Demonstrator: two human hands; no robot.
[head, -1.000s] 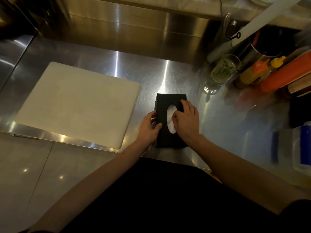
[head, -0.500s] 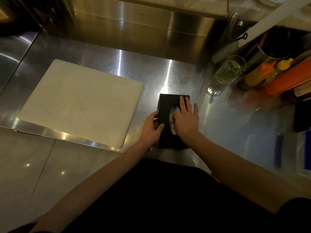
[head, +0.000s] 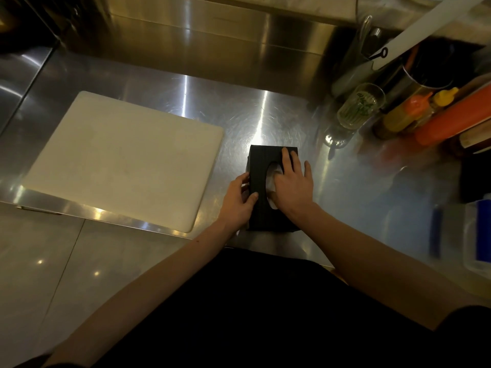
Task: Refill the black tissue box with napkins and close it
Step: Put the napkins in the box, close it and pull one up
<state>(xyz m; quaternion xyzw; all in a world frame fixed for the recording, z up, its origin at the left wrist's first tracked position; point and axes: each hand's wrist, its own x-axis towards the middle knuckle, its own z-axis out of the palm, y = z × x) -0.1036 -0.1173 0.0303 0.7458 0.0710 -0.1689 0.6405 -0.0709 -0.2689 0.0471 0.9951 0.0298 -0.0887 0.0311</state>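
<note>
Stainless steel counter fills the scene, steel backsplash along the far side. Big white cutting board lies flat on the left part of the counter, its near corner reaching the counter edge. Far right: clutter of squeeze bottles, one long orange-red bottle lying tilted, smaller orange-capped bottle and yellow-capped one beside it, metal canister behind them. Clear drinking glass with green print stands just left of the bottles. Blurred clear container with blue parts at the near right edge.

Black tissue box sits on the counter, right of the cutting board, near the person's body, lid side up. White napkin shows through the oval slot in the top.

Right hand lies flat on the box top, fingers spread wide, palm covering part of the slot. Left hand grips the box's left side, thumb on the top edge, fingers curled against the wall.
</note>
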